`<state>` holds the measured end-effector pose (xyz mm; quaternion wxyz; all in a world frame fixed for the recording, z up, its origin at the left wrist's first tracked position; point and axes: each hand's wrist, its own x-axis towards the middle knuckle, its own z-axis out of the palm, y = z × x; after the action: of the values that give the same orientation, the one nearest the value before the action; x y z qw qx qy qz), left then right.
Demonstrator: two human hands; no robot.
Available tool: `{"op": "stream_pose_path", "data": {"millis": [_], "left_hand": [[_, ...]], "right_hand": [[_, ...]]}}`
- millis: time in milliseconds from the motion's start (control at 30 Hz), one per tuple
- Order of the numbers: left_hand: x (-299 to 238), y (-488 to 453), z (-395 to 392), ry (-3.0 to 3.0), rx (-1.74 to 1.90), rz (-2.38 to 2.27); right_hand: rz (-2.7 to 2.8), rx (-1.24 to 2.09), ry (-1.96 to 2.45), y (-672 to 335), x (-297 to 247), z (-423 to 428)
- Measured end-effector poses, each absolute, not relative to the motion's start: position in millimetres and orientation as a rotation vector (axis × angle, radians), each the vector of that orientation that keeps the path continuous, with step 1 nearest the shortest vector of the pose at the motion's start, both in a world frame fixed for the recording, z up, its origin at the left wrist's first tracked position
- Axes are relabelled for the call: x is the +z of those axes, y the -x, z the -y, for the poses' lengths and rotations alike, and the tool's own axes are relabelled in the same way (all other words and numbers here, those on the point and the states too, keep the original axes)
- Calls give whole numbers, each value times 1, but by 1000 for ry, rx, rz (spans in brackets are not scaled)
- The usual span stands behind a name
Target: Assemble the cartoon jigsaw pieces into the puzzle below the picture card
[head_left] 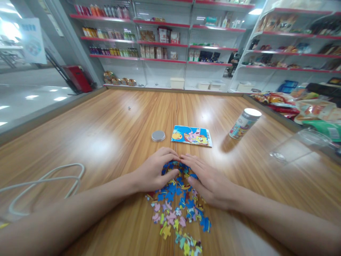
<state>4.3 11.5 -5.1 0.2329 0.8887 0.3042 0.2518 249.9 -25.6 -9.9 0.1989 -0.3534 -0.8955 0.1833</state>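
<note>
A heap of loose coloured jigsaw pieces (176, 209) lies on the wooden table (106, 135) right in front of me. My left hand (154, 170) and my right hand (207, 179) curve around the far end of the heap, fingertips meeting at the top, fingers lying flat on the pieces and the table. Neither hand grips anything. Beyond the hands lies a cartoon picture card (191, 136), with a round metal lid (158, 136) to its left. A cylindrical puzzle tin (243, 123) with a white top stands tilted at the right.
A white cable (48, 181) loops on the table at the left. Snack bags (298, 103) and a clear plastic container (306, 145) crowd the right edge. Store shelves (162, 44) with goods stand behind the table.
</note>
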Motion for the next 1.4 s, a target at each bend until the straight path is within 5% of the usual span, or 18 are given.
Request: {"op": "stream_pose_path", "data": {"millis": [467, 767, 1033, 1400], "left_hand": [[-5, 4, -15, -2768, 322, -733], [-6, 8, -24, -2589, 510, -508], [-3, 3, -22, -2730, 288, -456], [-1, 3, -22, -2781, 252, -429]], "right_hand": [[2498, 516, 670, -246, -8, 29], [2573, 327, 649, -240, -10, 33], [2547, 256, 588, -233, -11, 34], [2501, 434, 545, -231, -11, 33]]}}
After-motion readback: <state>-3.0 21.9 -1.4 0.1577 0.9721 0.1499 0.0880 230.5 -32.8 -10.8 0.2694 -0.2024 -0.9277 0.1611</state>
